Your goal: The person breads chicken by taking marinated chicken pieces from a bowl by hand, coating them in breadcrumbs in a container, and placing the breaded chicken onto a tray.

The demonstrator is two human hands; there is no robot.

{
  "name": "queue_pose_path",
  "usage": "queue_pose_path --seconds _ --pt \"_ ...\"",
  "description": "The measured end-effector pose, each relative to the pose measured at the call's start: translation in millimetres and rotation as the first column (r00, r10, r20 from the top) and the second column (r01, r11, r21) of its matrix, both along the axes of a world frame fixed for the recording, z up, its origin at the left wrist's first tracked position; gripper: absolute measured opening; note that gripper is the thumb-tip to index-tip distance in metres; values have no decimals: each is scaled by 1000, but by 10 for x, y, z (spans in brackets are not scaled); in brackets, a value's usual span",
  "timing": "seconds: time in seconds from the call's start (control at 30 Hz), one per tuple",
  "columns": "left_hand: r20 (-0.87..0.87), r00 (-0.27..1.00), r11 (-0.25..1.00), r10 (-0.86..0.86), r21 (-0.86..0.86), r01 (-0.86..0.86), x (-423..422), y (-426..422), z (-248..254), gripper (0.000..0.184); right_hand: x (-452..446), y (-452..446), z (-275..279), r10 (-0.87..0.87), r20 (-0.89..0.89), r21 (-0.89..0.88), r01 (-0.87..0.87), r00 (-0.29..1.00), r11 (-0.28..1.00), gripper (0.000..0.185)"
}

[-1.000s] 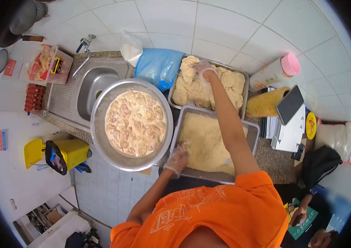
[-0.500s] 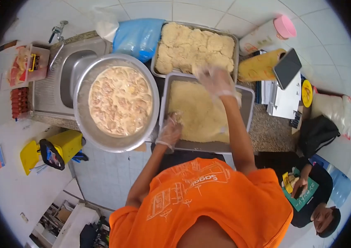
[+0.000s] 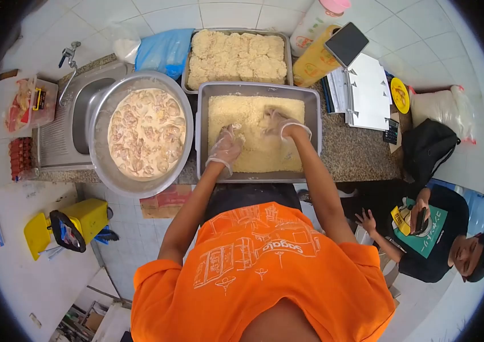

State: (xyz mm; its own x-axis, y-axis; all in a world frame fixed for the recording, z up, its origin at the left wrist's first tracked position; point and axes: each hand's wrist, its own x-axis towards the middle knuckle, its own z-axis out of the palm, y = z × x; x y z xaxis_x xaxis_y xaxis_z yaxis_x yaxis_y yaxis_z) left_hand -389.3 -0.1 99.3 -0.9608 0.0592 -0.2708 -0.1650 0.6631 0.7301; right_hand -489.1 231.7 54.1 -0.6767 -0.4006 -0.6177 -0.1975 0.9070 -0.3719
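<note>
A grey plastic bin (image 3: 317,137) holds a bed of pale breadcrumbs (image 3: 262,159). My left hand (image 3: 226,148), in a clear plastic glove, rests on the left side of the crumbs, its fingers apart and caked with crumbs. Also gloved, my right hand (image 3: 280,123) has open fingers pushed partly into the crumbs at the right; its fingertips are covered. Left of the bin stands a large metal bowl (image 3: 98,154) of raw chicken pieces (image 3: 145,134) in creamy batter. Behind the bin, a metal tray (image 3: 290,68) carries crumb-coated pieces (image 3: 236,57) packed close together.
A sink (image 3: 85,122) with a tap (image 3: 71,54) lies beyond the bowl. A blue plastic bag (image 3: 165,51) sits behind. At right are a phone (image 3: 347,44), an open binder (image 3: 370,94) and a calculator (image 3: 391,131). A seated person (image 3: 433,228) holds a dark object.
My right hand has come back from the bin's far edge by the tray and down into the crumbs. My left hand has moved slightly farther in. The whole view has shifted.
</note>
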Motion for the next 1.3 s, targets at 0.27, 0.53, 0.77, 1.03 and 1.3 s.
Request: queue_pose_path --seconds 0.27,0.53,0.77,1.03,1.3 --pt "-31 995 994 90 70 -87 131 -107 20 58 207 -262 1183 -245 -240 -221 192 939 956 70" --pt "61 976 737 -209 -646 198 105 -99 -412 46 859 -129 792 -174 -286 -296 86 942 951 50" --pt "296 767 769 -570 -137 624 307 275 -93 32 1138 -137 544 -410 323 -32 443 853 896 60" --pt "142 990 995 -11 104 -3 185 -128 -117 51 350 -379 916 -468 73 -54 472 880 880 56" --pt "217 947 972 235 -34 -233 154 -358 -222 47 810 -1172 429 167 -450 88 -142 878 986 54"
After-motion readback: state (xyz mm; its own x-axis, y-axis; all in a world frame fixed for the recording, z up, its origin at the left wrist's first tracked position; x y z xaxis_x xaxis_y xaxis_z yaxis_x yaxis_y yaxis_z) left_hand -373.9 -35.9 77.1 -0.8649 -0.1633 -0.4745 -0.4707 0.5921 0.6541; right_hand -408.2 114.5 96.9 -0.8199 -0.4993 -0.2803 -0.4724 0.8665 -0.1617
